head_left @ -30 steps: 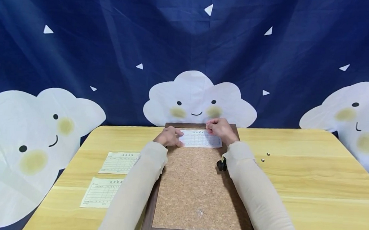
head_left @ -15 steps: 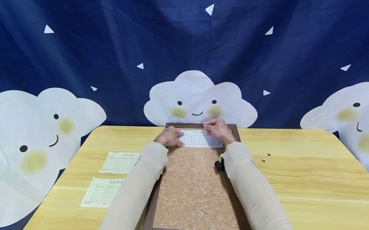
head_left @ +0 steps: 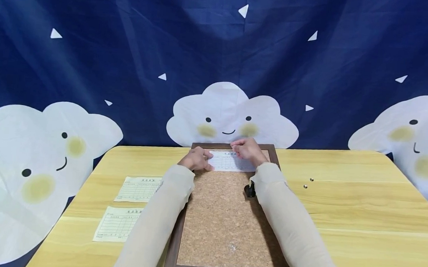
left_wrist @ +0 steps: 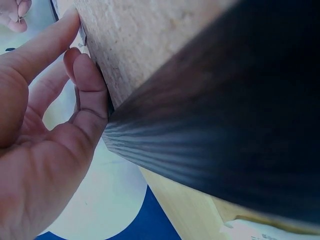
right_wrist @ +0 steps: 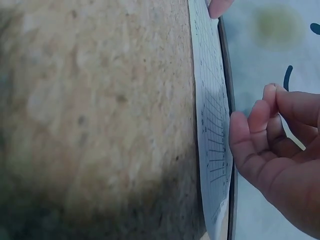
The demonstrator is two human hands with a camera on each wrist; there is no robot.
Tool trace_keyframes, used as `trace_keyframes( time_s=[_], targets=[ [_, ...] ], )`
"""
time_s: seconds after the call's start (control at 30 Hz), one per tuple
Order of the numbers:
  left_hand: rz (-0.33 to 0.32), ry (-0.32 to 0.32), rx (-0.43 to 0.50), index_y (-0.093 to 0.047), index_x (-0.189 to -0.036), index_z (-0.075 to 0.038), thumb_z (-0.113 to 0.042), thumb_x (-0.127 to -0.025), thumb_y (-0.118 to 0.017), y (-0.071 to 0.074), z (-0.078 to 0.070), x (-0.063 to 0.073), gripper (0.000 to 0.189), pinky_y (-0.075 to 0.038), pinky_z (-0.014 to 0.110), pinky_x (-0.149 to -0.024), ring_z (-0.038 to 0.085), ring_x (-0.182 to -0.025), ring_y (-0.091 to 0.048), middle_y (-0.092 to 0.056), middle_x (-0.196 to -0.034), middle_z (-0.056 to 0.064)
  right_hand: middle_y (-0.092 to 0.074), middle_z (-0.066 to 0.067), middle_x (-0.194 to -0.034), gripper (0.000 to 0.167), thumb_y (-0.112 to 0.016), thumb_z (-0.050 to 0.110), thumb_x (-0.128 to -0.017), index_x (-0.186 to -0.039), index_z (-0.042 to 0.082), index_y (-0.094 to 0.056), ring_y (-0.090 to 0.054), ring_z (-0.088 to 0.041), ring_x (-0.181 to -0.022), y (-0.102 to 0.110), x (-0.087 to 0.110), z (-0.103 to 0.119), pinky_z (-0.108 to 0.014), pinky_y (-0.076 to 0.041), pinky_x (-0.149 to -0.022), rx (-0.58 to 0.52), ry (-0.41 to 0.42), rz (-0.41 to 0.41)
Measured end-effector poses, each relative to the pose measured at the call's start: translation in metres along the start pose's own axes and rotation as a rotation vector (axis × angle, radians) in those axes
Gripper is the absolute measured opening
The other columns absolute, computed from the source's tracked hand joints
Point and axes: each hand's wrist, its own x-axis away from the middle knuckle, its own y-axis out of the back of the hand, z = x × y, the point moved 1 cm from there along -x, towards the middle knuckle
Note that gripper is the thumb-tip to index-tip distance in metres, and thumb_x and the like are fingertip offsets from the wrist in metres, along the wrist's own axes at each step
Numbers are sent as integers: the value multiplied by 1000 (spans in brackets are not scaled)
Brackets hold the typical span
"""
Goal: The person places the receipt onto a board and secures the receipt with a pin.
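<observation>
Left hand point(head_left: 197, 159) and right hand point(head_left: 249, 149) are both at the far end of a framed corkboard point(head_left: 226, 218) lying on the surface point(head_left: 362, 212). Leftmost on the surface are two pale printed slips, the far slip point(head_left: 138, 189) and the near slip point(head_left: 118, 224), their right ends hidden by the left sleeve point(head_left: 154, 217). Next comes the left hand, fingers spread apart, the tips touching the left end of a white slip point(head_left: 230, 163). That slip lies across the corkboard just short of the far frame bar. Over its far edge, right of the middle, the right hand has thumb and forefinger together, seemingly on a small pin point(left_wrist: 21, 19), hard to make out. Whether it touches the slip cannot be told. Farther right, two tiny shiny pieces point(head_left: 305, 186) rest on the surface.

The step in hand looks like steadying the slip while choosing a spot for the pinched piece. The next move calls for a square, flat slip and a straight, firm push.
</observation>
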Motion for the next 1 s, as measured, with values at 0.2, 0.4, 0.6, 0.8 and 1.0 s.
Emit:
trace_keyframes(
  time_s=[0.2,0.4,0.6,0.8,1.0],
  targets=[
    [-5,-7,-12,-66,-133,-13,-17,-85,-82,0,-1,1,51,-39,37,-108,23,-133,-47,-51,-146,7,-69,-14,-95,29,-57,5,-98,-124,-4,-67,-48,-9,-63,-1,-3,0,-23,-43,-62,81,12,-13],
    [0,-8,-22,-65,-135,-13,-17,-86,-81,1,-2,2,51,-36,38,-110,23,-136,-42,-48,-149,9,-70,-17,-106,28,-58,5,-97,-121,-4,-69,-47,-7,-63,-2,-6,-1,-21,-40,-60,104,-3,-32],
    [6,-13,-24,-65,-134,-13,-17,-86,-81,0,-2,2,52,-37,37,-109,21,-135,-43,-48,-149,8,-69,-17,-112,28,-58,4,-96,-121,-3,-69,-49,-11,-69,-2,-8,-2,-23,-39,-61,100,-34,-29],
    [-4,-19,-37,-65,-134,-13,-17,-85,-82,0,-1,1,52,-36,37,-110,21,-137,-42,-50,-148,6,-70,-13,-109,27,-61,6,-94,-117,-4,-71,-51,-15,-80,-1,-9,-4,-22,-40,-63,152,-31,-36],
    [0,14,-27,-64,-136,-14,-18,-86,-81,0,-2,0,53,-39,39,-107,22,-133,-46,-48,-150,5,-66,-3,-82,24,-63,5,-95,-116,-3,-72,-48,-9,-65,1,-13,-6,-23,-40,-58,131,-76,-23]
  ],
)
